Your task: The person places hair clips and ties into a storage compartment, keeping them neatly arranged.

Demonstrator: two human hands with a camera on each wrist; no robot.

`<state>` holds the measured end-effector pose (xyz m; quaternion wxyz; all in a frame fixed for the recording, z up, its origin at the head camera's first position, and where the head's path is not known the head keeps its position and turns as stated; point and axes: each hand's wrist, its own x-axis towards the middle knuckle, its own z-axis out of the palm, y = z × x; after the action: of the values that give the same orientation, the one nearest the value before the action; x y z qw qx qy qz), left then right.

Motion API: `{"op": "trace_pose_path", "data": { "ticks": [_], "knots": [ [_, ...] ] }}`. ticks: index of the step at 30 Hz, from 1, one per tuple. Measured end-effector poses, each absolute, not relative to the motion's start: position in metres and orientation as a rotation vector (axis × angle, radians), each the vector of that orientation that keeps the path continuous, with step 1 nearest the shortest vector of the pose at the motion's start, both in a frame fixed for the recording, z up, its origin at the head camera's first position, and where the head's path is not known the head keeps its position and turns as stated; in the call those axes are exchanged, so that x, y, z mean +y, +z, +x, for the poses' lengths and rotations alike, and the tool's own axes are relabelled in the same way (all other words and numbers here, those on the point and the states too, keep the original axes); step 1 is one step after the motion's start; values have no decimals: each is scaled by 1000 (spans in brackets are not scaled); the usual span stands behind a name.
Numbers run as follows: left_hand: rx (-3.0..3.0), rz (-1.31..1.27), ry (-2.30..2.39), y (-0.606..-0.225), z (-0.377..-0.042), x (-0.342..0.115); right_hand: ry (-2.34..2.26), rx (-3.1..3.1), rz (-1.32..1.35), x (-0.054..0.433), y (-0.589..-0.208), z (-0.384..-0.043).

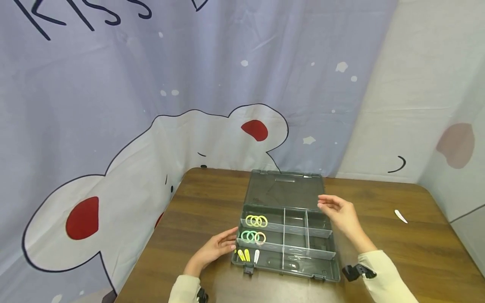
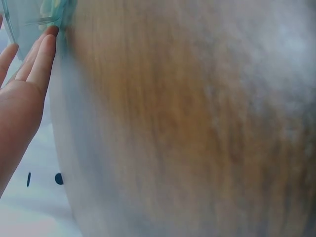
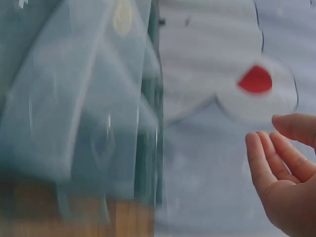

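A dark see-through compartment box (image 1: 265,264) lies on the table with its lid (image 1: 284,191) folded back. Yellow rings (image 1: 256,216) overlap in its back left section, and green rings (image 1: 245,232) with a paler ring (image 1: 265,238) in the middle left one. Yellow hair clips (image 1: 241,255) and a white hair clip (image 1: 257,256) lie in the front left section. My left hand (image 1: 217,249) is at the box's left edge, fingertips right at the wall, fingers relaxed. Above the box's right side hovers my right hand (image 1: 338,213), fingers loosely bent, thumb apart, nothing between them.
Off to the right on the wooden table (image 1: 379,202) lies another white clip (image 1: 401,216). A printed curtain (image 1: 212,84) hangs close behind the table's back edge. Clear dividers (image 1: 283,235) split the box; its front latches (image 1: 248,268) stick out toward me.
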<state>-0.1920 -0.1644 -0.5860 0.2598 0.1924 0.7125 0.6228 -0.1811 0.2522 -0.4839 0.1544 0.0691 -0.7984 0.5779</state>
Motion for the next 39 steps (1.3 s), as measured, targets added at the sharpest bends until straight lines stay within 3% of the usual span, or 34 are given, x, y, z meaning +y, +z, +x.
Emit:
{"op": "trace_pose_path", "data": {
  "ticks": [9, 20, 29, 39],
  "knots": [
    [1905, 541, 1710, -587, -193, -163, 1476, -2273, -60, 345, -491, -186],
    [1892, 548, 1713, -586, -194, -162, 1487, -2174, -229, 426, -501, -172],
    [1907, 530, 1693, -584, -192, -165, 1613, -2042, -431, 465, -521, -170],
    [1912, 530, 1685, -584, -191, -165, 1658, -2058, -778, 475, -555, -171]
  ]
}}
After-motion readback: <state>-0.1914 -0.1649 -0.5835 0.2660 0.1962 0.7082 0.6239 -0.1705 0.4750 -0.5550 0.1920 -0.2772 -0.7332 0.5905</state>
